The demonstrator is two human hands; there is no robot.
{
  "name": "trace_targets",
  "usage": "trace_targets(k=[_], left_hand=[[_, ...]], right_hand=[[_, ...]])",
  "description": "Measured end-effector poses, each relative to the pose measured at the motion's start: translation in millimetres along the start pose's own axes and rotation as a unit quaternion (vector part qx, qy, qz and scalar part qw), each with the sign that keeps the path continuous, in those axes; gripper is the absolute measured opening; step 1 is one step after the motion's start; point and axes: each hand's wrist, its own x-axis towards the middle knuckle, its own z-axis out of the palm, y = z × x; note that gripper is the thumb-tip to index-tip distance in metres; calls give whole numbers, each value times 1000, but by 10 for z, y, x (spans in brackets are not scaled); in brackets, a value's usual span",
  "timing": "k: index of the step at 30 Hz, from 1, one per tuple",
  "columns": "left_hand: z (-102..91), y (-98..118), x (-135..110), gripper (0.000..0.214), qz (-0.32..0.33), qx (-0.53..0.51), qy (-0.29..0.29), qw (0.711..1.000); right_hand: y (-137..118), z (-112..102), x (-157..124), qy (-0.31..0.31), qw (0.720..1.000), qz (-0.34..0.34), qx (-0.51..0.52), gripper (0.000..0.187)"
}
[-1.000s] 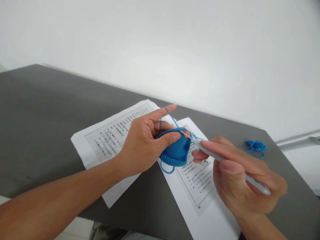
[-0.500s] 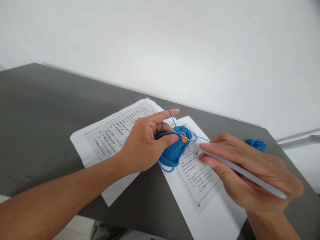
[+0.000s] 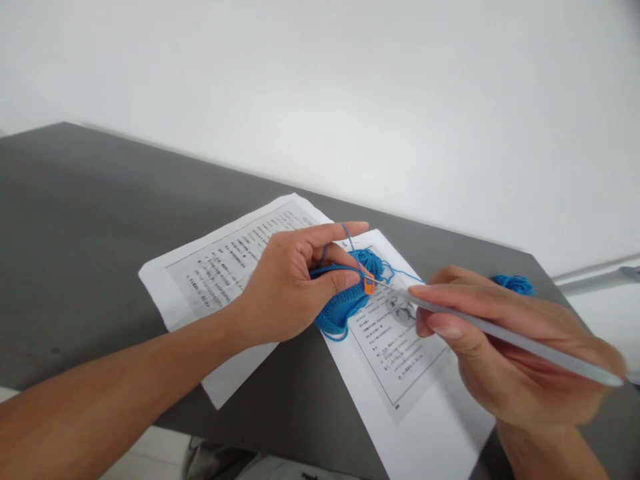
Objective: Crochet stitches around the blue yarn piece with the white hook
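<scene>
My left hand (image 3: pixel 305 283) pinches the edge of a blue crochet piece (image 3: pixel 343 303) between thumb and fingers. Its index finger is stretched out, with a strand of blue yarn (image 3: pixel 352 239) looped over it. An orange stitch marker (image 3: pixel 369 285) hangs at the edge of the piece, just past the thumb tip. My right hand (image 3: pixel 510 340) grips a crochet hook (image 3: pixel 500 331) with a grey handle, held like a pen. The hook's thin metal tip meets the work beside the marker; the exact stitch is too small to make out.
Two printed sheets, a left one (image 3: pixel 200 280) and a right one (image 3: pixel 395 373), lie under the hands on a dark grey table (image 3: pixel 90 220). A blue yarn bundle (image 3: pixel 371 260) sits behind the crochet piece. Another small yarn bundle (image 3: pixel 515 285) lies near the right edge. A white wall (image 3: pixel 320 100) stands behind.
My right hand and the crochet hook have moved right, drawing back a little from the piece. The left index finger reaches slightly farther right, and the crochet piece and marker have tilted.
</scene>
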Motion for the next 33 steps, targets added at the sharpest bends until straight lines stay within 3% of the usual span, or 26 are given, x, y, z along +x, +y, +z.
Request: trace_targets(k=[6,15,23,29,31,33], left_hand=[[-7,41,-17,51,-16,1,-68,998],[-45,20,-37,47,-34,-40,-126,991],[-54,5,-17,50,-40,-50,-146,987],[-48,-13,-1,53,-33,-86,-144,985],[-49,-20,5,54,-37,-90,-147,984],[-46,-23,6,55,-37,-87,-148,984]], right_hand=[[102,27,-34,51,977,97,184,14],[84,120,70,9,905,240,351,26],[138,161,77,-9,844,323,427,27],[109,239,101,19,755,450,478,25],[101,240,110,26,749,462,475,25],[92,225,126,32,759,457,462,25]])
